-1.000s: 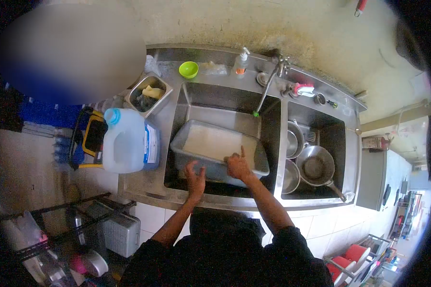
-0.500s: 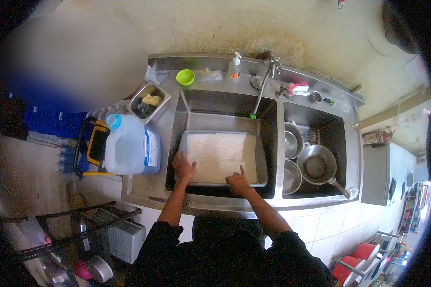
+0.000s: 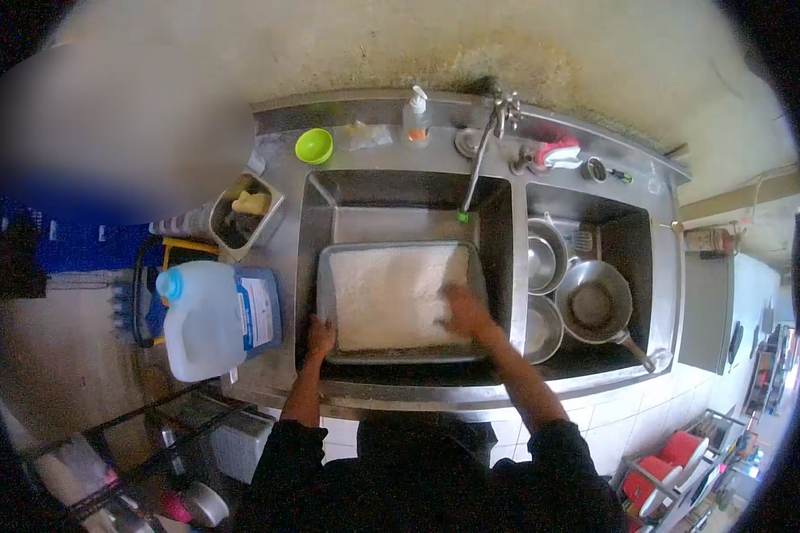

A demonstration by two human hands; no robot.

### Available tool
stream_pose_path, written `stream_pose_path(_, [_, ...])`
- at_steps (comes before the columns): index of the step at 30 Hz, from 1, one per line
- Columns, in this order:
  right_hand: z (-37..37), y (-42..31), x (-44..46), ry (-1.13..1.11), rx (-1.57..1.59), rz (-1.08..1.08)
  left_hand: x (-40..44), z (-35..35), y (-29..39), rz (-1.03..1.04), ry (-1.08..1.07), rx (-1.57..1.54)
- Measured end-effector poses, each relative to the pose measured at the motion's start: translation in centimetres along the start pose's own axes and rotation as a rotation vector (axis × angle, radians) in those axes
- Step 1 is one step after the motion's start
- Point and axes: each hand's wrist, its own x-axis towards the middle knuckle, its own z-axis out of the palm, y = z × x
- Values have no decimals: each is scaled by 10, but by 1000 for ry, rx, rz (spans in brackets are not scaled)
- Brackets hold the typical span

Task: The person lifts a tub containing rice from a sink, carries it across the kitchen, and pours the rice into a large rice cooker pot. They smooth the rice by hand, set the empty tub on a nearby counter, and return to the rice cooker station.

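A large grey rectangular pan (image 3: pixel 400 358) sits in the left sink basin, holding white grains that look like rice (image 3: pixel 387 298), partly under cloudy liquid. My left hand (image 3: pixel 321 338) is closed on the pan's left side near the front corner. Over the right part of the grains is my right hand (image 3: pixel 468 315), blurred by motion, its thumb and fingers apart. I cannot tell whether its fingertips touch the grains. Above the pan hangs the tap (image 3: pixel 481 164), with a green tip on its spout.
Left of the basin stand a big plastic jug (image 3: pixel 206 320) and a metal container (image 3: pixel 269 213) with a sponge. Behind are a green bowl (image 3: pixel 314 147) and a pump bottle (image 3: pixel 416 120). The right basin holds a frying pan (image 3: pixel 618 293) and several metal pots. A person stands at the left.
My left hand has gone from spread open over the pan's left edge to gripping its side. My right hand has moved up and right over the grains. The view has shifted slightly.
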Motion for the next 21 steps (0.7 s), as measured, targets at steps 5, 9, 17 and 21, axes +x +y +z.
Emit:
stream_pose_path(5, [-27,88,57,127,-320,374,-19,-5,-5,-93,-32,83])
stream_pose_path(9, [36,189,95,-209,-553,267,-25,-1,-1,-96,28,169])
stream_pose_path(17, [98,306,106,224,-202,300,45,71,-104,99,123,428])
stream_pose_path(21, [74,288,104,115,-218,388,1,2,-16,-39,-133,106])
